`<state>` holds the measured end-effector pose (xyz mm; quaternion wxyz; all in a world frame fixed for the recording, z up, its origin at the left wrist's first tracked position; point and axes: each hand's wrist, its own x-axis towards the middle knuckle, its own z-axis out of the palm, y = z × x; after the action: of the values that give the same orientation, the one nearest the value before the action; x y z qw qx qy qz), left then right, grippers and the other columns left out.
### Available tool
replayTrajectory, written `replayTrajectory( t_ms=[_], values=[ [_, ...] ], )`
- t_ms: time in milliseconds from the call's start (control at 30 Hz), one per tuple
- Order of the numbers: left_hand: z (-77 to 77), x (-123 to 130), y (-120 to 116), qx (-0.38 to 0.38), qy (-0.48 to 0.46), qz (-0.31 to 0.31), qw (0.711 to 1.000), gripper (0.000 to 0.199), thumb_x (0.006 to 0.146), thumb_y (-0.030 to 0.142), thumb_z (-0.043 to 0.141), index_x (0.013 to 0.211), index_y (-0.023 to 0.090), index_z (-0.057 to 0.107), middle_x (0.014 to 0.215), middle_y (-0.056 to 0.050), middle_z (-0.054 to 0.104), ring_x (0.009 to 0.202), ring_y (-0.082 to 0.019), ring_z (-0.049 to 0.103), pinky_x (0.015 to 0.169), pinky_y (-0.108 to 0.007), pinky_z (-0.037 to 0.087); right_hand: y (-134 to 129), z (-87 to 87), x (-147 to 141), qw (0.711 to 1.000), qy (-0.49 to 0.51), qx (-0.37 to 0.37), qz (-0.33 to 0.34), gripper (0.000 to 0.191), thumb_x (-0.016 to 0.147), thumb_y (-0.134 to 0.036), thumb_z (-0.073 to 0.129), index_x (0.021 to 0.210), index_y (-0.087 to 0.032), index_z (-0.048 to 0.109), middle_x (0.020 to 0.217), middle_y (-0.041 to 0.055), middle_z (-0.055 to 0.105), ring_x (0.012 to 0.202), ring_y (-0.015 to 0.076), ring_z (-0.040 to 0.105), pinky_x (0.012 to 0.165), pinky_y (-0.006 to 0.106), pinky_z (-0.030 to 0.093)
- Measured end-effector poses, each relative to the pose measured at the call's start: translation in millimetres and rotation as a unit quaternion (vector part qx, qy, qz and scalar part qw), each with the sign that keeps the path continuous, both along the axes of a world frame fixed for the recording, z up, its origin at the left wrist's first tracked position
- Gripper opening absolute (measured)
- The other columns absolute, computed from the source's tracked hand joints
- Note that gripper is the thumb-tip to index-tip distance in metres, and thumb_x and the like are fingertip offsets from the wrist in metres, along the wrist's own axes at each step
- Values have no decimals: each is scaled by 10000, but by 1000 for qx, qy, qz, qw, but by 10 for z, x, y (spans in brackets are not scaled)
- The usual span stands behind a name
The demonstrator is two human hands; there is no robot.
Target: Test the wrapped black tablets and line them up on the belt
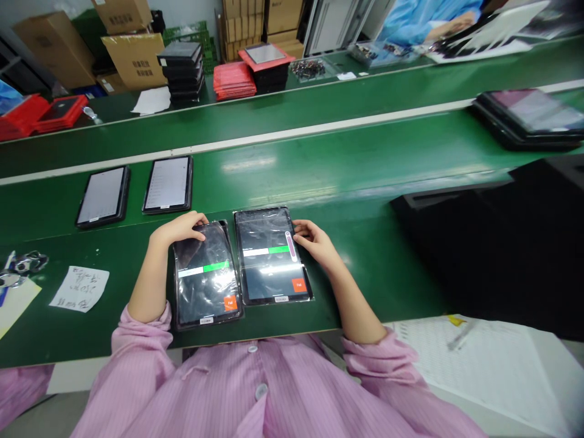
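Two tablets in clear film lie side by side in front of me at the bench's near edge. On the left tablet (207, 286) the screen shows a white-and-green bar and an orange "Fail" box. My left hand (185, 229) grips its top edge, thumb over the screen and fingers curled at the rim. The right tablet (269, 271) shows the same kind of screen, plus an upright slider near its right side. My right hand (316, 242) holds that side edge, with the thumb at the front and bent fingers along the rim. Both tablets rest on the bench.
Two lit tablets, one left (101, 196) and one right (168, 184), lie farther back. A handwritten note (81, 288) is at left. A black cover (497, 243) spans the right, below a tablet stack (531, 118). A person in blue (429, 21) sits across.
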<state>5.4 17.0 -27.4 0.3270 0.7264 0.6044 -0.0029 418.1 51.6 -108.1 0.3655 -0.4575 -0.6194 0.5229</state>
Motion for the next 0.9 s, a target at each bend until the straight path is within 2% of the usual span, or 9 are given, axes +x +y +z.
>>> replayTrajectory(
  t_ms=[667, 833, 900],
  values=[
    [22, 21, -10, 2, -1, 6, 1000, 461, 717, 456, 677, 1108, 221, 614, 1111, -77, 610, 1081, -280, 598, 944, -380, 470, 17, -13, 7, 1000, -6, -4, 0, 400, 727, -335, 704, 1105, -232, 630, 937, 33, 633, 868, 208, 623, 799, 358, 526],
    [76, 72, -17, 6, 18, 2, 1000, 429, 731, 400, 673, 1113, 212, 615, 1118, -79, 622, 1078, -273, 608, 936, -365, 478, 35, -20, 10, 1000, -9, -2, 2, 392, 722, -330, 704, 1095, -233, 630, 931, 34, 638, 869, 212, 625, 800, 365, 531],
    [121, 123, -57, 29, 36, -7, 999, 415, 759, 384, 665, 1133, 212, 609, 1132, -79, 632, 1085, -272, 610, 942, -366, 478, 39, -23, 10, 1000, -8, 0, 4, 395, 723, -334, 703, 1097, -230, 630, 927, 33, 638, 867, 210, 625, 808, 367, 532]
  ],
)
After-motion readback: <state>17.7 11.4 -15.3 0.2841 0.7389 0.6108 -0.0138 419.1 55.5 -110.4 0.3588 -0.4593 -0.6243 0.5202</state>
